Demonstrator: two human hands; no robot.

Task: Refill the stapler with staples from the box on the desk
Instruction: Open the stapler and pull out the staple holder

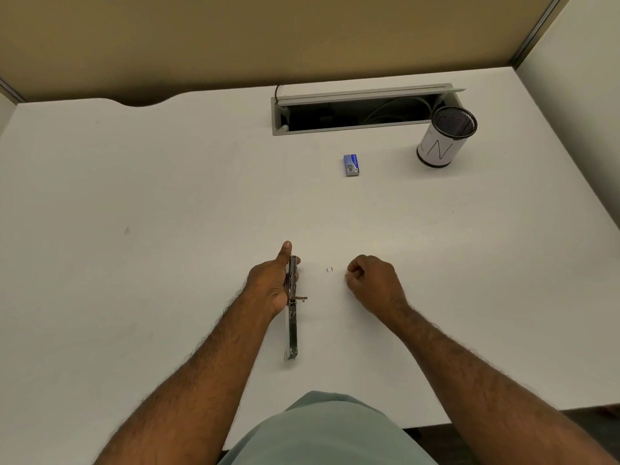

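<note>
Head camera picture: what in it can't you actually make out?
- Stapler: whether its open channel holds staples; seen edge-on and partly covered by the left hand.
- Right hand: whether its curled fingers pinch anything; they face away from the camera.
- Small piece on the desk: too tiny to identify.
- Staple box: label too small; contents unseen.
- Mesh cup: its inside is dark.
</note>
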